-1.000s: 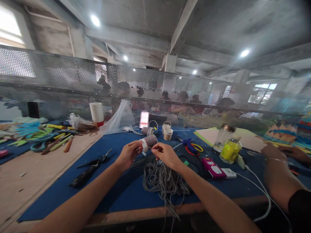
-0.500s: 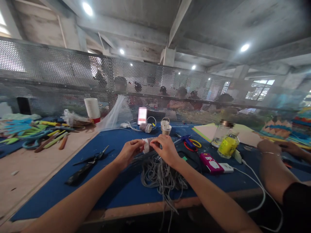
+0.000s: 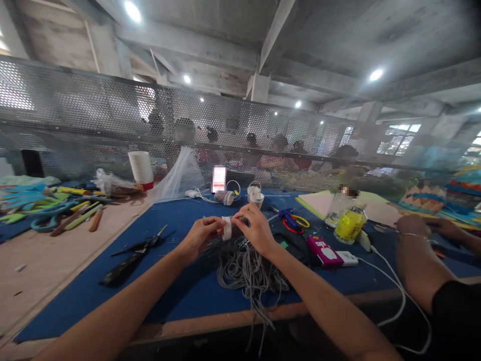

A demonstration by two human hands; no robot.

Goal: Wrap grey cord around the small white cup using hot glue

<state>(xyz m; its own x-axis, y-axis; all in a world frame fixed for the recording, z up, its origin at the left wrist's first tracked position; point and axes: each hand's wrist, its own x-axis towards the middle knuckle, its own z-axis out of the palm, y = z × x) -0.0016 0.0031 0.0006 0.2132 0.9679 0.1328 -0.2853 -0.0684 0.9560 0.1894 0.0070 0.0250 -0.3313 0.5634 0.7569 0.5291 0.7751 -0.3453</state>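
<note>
The small spool (image 3: 230, 228) of grey cord, raised just above the loose cord pile (image 3: 246, 271) on the blue mat (image 3: 180, 225), looks light and stiff (its strand soft); best held by its ends. The left hand (image 3: 200, 237) pinches its white flange; the right hand (image 3: 255, 230) cups the wound side, both forearms extended.

Concrete beam ceiling (image 3: 225, 30) w/ round lights, perforated metal screen (image 3: 93, 120), window (image 3: 398, 138) far right.
</note>
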